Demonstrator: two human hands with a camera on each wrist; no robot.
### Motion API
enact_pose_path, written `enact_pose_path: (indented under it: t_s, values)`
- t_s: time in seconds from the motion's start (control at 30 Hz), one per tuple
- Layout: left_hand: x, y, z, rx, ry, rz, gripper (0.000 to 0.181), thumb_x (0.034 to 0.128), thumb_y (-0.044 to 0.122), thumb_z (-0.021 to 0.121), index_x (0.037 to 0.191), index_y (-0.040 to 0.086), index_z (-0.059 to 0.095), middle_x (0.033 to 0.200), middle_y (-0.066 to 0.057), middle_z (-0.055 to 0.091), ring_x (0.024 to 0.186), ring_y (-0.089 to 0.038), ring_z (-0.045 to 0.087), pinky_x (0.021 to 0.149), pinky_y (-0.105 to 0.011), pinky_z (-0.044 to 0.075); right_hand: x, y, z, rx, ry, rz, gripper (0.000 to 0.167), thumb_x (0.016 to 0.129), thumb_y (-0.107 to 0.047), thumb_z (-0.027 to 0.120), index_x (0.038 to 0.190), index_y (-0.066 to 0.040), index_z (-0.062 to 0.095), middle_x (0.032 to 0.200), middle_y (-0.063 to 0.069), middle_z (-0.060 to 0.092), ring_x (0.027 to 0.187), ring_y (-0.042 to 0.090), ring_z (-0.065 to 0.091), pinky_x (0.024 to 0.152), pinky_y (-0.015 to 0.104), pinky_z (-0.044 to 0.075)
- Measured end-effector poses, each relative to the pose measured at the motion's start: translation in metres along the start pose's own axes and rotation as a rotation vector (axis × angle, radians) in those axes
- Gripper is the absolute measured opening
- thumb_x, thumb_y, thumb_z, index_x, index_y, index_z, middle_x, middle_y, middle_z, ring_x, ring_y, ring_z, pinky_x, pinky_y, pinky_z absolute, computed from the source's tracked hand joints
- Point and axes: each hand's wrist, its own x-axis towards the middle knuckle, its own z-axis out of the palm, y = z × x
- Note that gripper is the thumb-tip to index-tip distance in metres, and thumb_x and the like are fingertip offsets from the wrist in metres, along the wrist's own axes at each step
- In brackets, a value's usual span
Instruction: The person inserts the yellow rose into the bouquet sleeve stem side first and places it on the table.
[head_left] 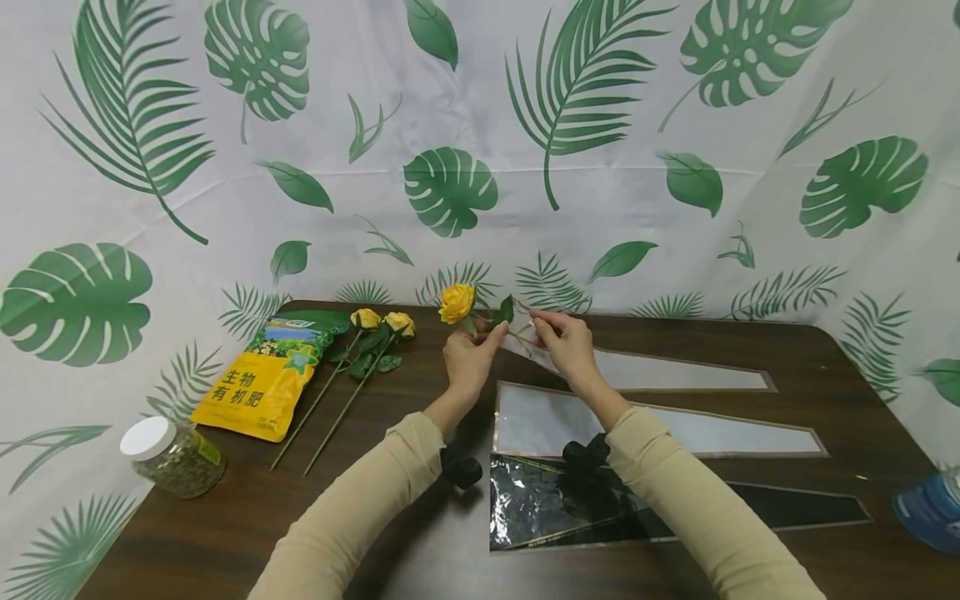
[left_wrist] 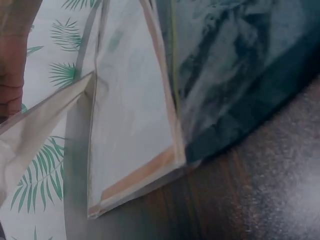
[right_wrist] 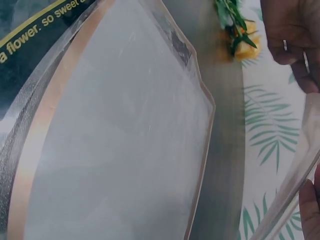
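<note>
My left hand (head_left: 471,358) holds a yellow rose (head_left: 457,302) by its upper stem, with a green leaf (head_left: 507,309) beside the fingertips. Just right of it, my right hand (head_left: 567,348) pinches the raised edge of a clear and white tapered sleeve (head_left: 675,372), whose narrow end lies on the table. That lifted sleeve (right_wrist: 302,145) spans between my left hand (right_wrist: 295,37) and the fingers of my right hand (right_wrist: 310,205) in the right wrist view. A folded edge of the sleeve (left_wrist: 45,117) shows in the left wrist view.
Another white sleeve (head_left: 735,429) and a black sleeve (head_left: 525,504) lie nearer on the table. To the left are two yellow roses (head_left: 400,324), a yellow bag (head_left: 258,387) and a lidded jar (head_left: 176,458). A blue container (head_left: 928,508) stands far right.
</note>
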Motion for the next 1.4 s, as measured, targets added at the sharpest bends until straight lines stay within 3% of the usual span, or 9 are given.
enact_pose_path:
  t_s: [0.17, 0.43, 0.53, 0.6, 0.77, 0.97, 1.1, 1.23, 1.4]
  values:
    - [-0.004, -0.001, -0.002, 0.070, -0.072, -0.023, 0.029, 0.0833, 0.033, 0.071, 0.086, 0.004, 0.070, 0.082, -0.010, 0.073, 0.081, -0.023, 0.068, 0.069, -0.033, 0.052, 0.000, 0.000, 0.000, -0.012, -0.006, 0.001, 0.023, 0.093, -0.007, 0.057, 0.112, 0.004, 0.066, 0.088, 0.024, 0.068, 0.067, 0.016, 0.064, 0.063, 0.016, 0.052]
    - [-0.007, -0.003, -0.005, -0.077, -0.094, -0.060, 0.044, 0.1000, 0.042, 0.040, 0.107, 0.011, 0.070, 0.089, -0.011, 0.072, 0.084, -0.023, 0.068, 0.075, -0.034, 0.049, 0.002, -0.001, -0.002, 0.009, -0.010, 0.035, 0.024, 0.094, -0.007, 0.056, 0.113, 0.005, 0.065, 0.092, 0.025, 0.067, 0.066, 0.012, 0.064, 0.063, 0.018, 0.054]
    - [-0.009, -0.003, -0.006, -0.082, -0.091, -0.054, 0.039, 0.0996, 0.038, 0.044, 0.104, 0.010, 0.070, 0.088, -0.011, 0.072, 0.084, -0.023, 0.068, 0.074, -0.032, 0.049, 0.003, 0.000, -0.002, 0.004, -0.013, 0.027, 0.024, 0.094, -0.007, 0.056, 0.112, 0.005, 0.066, 0.091, 0.024, 0.068, 0.068, 0.016, 0.065, 0.063, 0.019, 0.054]
    - [-0.010, -0.003, -0.006, -0.051, -0.077, -0.062, 0.037, 0.0966, 0.036, 0.052, 0.093, 0.005, 0.072, 0.075, -0.010, 0.069, 0.073, -0.021, 0.064, 0.064, -0.028, 0.045, 0.002, -0.001, -0.001, -0.001, -0.016, 0.026, 0.024, 0.094, -0.008, 0.056, 0.112, 0.004, 0.066, 0.092, 0.024, 0.068, 0.070, 0.019, 0.066, 0.064, 0.020, 0.054]
    - [-0.011, -0.003, -0.005, 0.003, -0.038, -0.099, 0.039, 0.0884, 0.034, 0.065, 0.072, -0.001, 0.072, 0.052, 0.000, 0.052, 0.058, -0.014, 0.040, 0.055, -0.026, 0.031, 0.001, -0.003, 0.000, -0.020, -0.016, 0.016, 0.023, 0.094, -0.007, 0.056, 0.112, 0.004, 0.066, 0.090, 0.025, 0.068, 0.072, 0.026, 0.067, 0.062, 0.019, 0.054]
    - [-0.012, -0.005, -0.004, 0.008, -0.068, -0.116, 0.038, 0.0872, 0.034, 0.066, 0.072, -0.001, 0.071, 0.046, 0.008, 0.035, 0.056, -0.014, 0.040, 0.055, -0.026, 0.033, 0.000, -0.004, 0.002, -0.065, -0.004, -0.031, 0.022, 0.093, -0.005, 0.057, 0.109, 0.006, 0.067, 0.081, 0.024, 0.068, 0.070, 0.032, 0.066, 0.056, 0.010, 0.046]
    - [-0.014, -0.004, -0.006, -0.054, -0.111, -0.155, 0.051, 0.0938, 0.045, 0.052, 0.080, 0.001, 0.072, 0.064, 0.001, 0.063, 0.067, -0.012, 0.056, 0.064, -0.025, 0.044, 0.000, -0.002, 0.002, -0.069, -0.004, -0.022, 0.022, 0.093, -0.006, 0.057, 0.109, 0.005, 0.067, 0.083, 0.025, 0.068, 0.073, 0.036, 0.067, 0.056, 0.009, 0.045]
    - [-0.015, -0.002, -0.008, -0.101, -0.135, -0.209, 0.067, 0.0955, 0.057, 0.037, 0.081, 0.002, 0.071, 0.083, -0.007, 0.071, 0.076, -0.015, 0.061, 0.070, -0.028, 0.047, -0.001, -0.003, 0.001, -0.062, -0.010, 0.002, 0.023, 0.094, -0.006, 0.056, 0.111, 0.005, 0.066, 0.091, 0.025, 0.068, 0.078, 0.040, 0.066, 0.058, 0.009, 0.046]
    - [-0.015, -0.002, -0.006, -0.072, -0.169, -0.154, 0.048, 0.0972, 0.046, 0.045, 0.100, 0.007, 0.073, 0.093, -0.010, 0.073, 0.087, -0.017, 0.065, 0.076, -0.030, 0.049, 0.000, -0.003, 0.001, -0.070, -0.013, -0.008, 0.024, 0.094, -0.007, 0.055, 0.112, 0.004, 0.066, 0.098, 0.025, 0.068, 0.079, 0.039, 0.067, 0.058, 0.010, 0.046]
